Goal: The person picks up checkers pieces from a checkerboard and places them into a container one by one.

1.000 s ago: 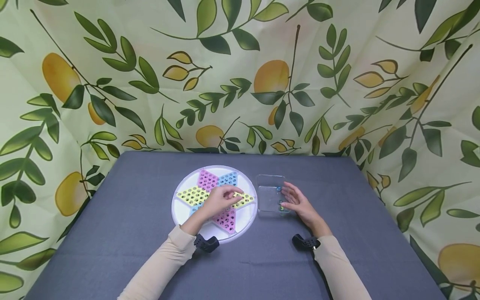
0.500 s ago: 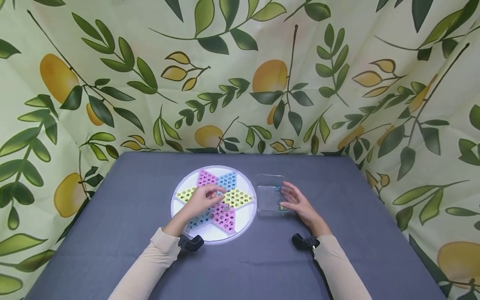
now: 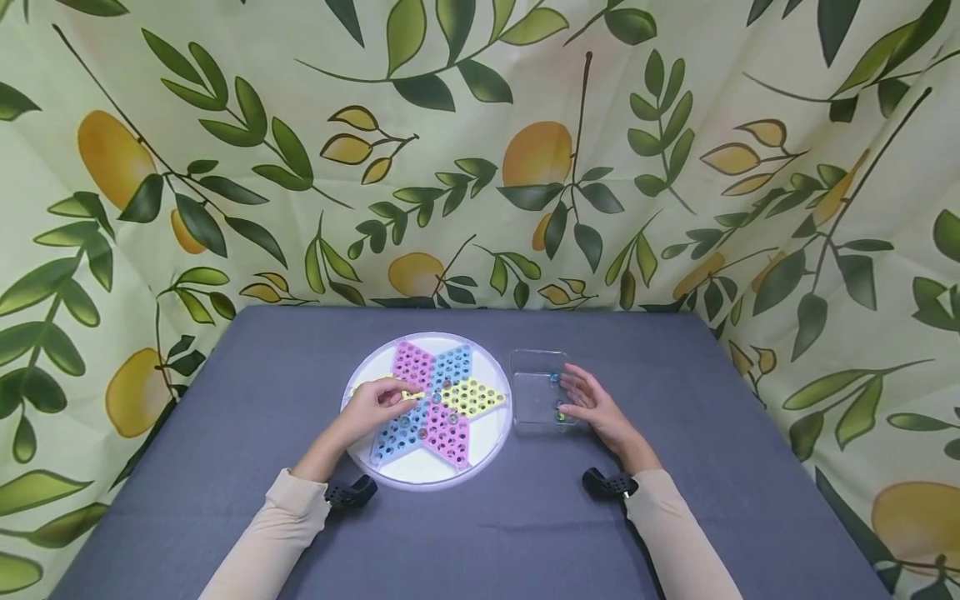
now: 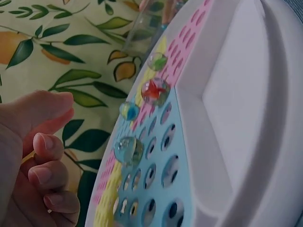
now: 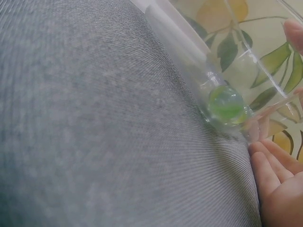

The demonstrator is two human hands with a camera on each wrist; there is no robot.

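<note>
A round white Chinese checkers board (image 3: 491, 433) carries a pink, blue and yellow star of holes. Over its left yellow point hovers my left hand (image 3: 371, 408), thumb and index tips close together, the other fingers curled. I cannot tell if a marble is between them. In the left wrist view a red marble (image 4: 155, 91), a green marble (image 4: 157, 61), a blue marble (image 4: 129, 110) and a clear marble (image 4: 129, 150) sit on the board. My right hand (image 3: 600, 412) rests loosely curved at the right end of a clear plastic box (image 3: 536, 422), fingertips against its corner.
Inside the box, a greenish marble (image 5: 226, 105) lies in the near right corner and a blue marble (image 3: 555, 377) farther back. Grey cloth (image 3: 480, 550) covers the table. A leaf-and-fruit patterned curtain (image 3: 465, 225) hangs behind and at both sides.
My left hand has moved left across the board, from the right yellow point to the left one, uncovering marbles near the middle. My right hand has stayed at the box.
</note>
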